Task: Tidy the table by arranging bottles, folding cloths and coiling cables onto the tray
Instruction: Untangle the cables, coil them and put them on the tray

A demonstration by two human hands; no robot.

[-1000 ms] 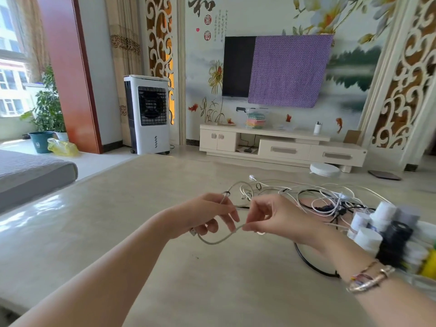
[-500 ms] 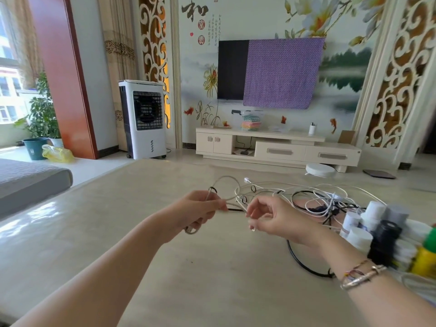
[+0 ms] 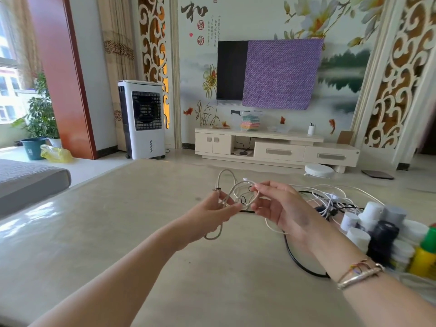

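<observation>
Above the beige table [image 3: 118, 232], the left hand [image 3: 207, 218] is pinching a looped white cable [image 3: 226, 182] while the right hand [image 3: 280, 208] is gripping its other loop beside tangled cables [image 3: 330, 199].

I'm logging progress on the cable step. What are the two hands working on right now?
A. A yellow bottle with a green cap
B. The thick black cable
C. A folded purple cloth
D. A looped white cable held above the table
D: the left hand and right hand both pinch the looped white cable above the beige table; the yellow bottle stands untouched.
</observation>
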